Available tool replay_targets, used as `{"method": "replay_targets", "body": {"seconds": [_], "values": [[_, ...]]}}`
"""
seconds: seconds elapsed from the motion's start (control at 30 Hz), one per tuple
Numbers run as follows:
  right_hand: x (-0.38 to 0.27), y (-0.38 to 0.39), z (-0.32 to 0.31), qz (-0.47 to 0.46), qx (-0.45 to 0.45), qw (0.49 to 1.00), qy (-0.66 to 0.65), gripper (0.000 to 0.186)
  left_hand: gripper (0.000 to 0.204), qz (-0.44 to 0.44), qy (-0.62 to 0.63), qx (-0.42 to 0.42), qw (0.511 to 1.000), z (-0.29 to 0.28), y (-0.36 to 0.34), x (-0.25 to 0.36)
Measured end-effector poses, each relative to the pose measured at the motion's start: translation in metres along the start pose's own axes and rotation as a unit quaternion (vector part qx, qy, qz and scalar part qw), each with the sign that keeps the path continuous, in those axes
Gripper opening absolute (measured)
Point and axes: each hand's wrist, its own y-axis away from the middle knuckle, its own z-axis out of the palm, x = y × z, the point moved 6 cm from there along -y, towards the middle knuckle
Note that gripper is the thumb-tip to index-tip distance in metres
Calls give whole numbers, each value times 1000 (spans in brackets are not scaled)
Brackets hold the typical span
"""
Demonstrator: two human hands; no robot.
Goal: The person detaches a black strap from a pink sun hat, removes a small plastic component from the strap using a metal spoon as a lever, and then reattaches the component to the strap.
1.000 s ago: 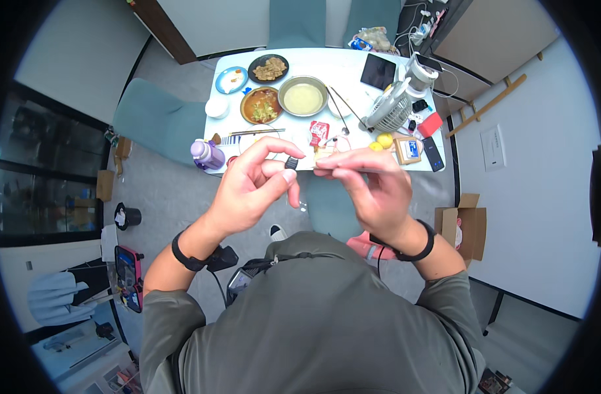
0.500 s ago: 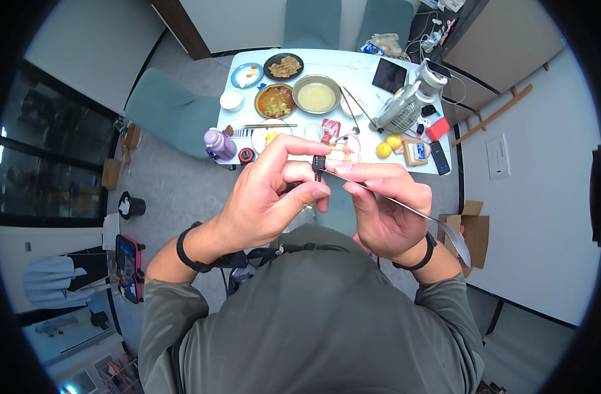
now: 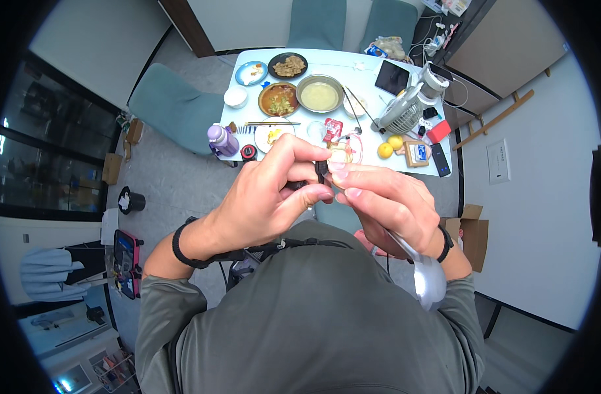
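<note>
In front of my chest, my left hand [image 3: 256, 198] pinches a small black piece [image 3: 322, 169] between thumb and forefinger; its exact kind is too small to make out. Fingertips of my right hand [image 3: 402, 209] press together right beside that piece, touching it or nearly so. A metal spoon [image 3: 430, 282] is held in the right hand too. Its bowl hangs below the palm near the right wrist, while most of the handle is hidden by the fingers. Both wrists wear black bands.
Beyond my hands stands a white table [image 3: 345, 59] with a metal basin [image 3: 319, 94], a brown soup dish [image 3: 278, 100], a plate of meat [image 3: 288, 65], a purple bottle [image 3: 222, 140], a fan [image 3: 405, 111] and lemons [image 3: 386, 150]. A cardboard box [image 3: 474, 240] lies to the right.
The spoon has swung down, its bowl moving closer to my body. My right fingers have curled in tighter beside the black piece, while my left hand keeps its pinch.
</note>
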Motion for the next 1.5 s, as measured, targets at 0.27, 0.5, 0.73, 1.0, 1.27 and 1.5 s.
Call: {"method": "replay_targets", "body": {"seconds": [0.27, 0.5, 0.73, 1.0, 1.27, 1.5], "values": [[-6, 0, 4, 35, -60, 997, -24, 27, 34, 4, 45, -3, 999, 4, 2, 5], [-11, 5, 14, -91, 28, 994, 46, 17, 34, -57, 121, 35, 990, 7, 1, 0], [-7, 14, 22, -107, 45, 990, 75, 20, 35, -92, 100, -7, 991, 6, 3, 0], [1, 14, 24, -114, 76, 988, 77, 24, 26, -70, 139, 47, 987, 8, 2, -1], [2, 15, 20, -119, 91, 986, 76, 25, 25, -34, 243, 9, 969, 15, -1, -4], [11, 19, 10, -40, 110, 993, -20, 38, 24, -19, 303, 36, 952, 9, -5, -9]]}}
